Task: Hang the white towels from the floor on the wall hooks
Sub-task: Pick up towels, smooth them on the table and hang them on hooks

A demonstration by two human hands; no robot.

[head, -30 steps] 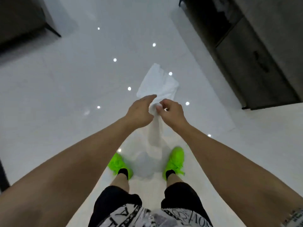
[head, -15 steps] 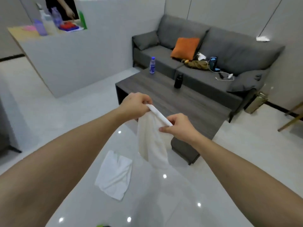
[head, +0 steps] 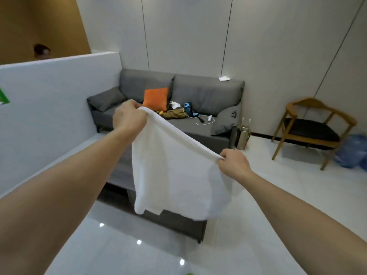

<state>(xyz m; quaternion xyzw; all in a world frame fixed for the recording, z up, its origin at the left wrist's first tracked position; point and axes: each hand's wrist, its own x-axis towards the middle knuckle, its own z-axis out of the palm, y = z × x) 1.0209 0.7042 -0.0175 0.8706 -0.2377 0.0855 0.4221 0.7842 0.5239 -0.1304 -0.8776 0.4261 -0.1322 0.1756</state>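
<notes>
A white towel (head: 174,175) hangs spread in the middle of the frame, held up in the air by its top edge. That edge is rolled into a thick band that runs taut and slanting from upper left down to lower right between the two hands. Below it the cloth falls in a soft sheet, plain and unmarked, with a rounded lower left corner and a fuller, billowed lower right side.

The towel's bottom edge hangs clear of the glossy white floor (head: 119,255), in front of a dark grey low bench (head: 178,221) whose near edge and right corner show beneath the cloth. Open floor lies at the bottom of the frame and to the right of the bench, up to a wooden armchair (head: 311,132) at the right edge. A white partition wall (head: 59,108) fills the left side. Behind the towel stands a grey sofa (head: 206,96) with an orange cushion (head: 155,98) against pale wall panels.

The left hand (head: 129,118) is closed in a fist around the upper left end of the rolled edge. The right hand (head: 234,163), lower and to the right, is pinched tight on the other end, fingers curled over the cloth.
</notes>
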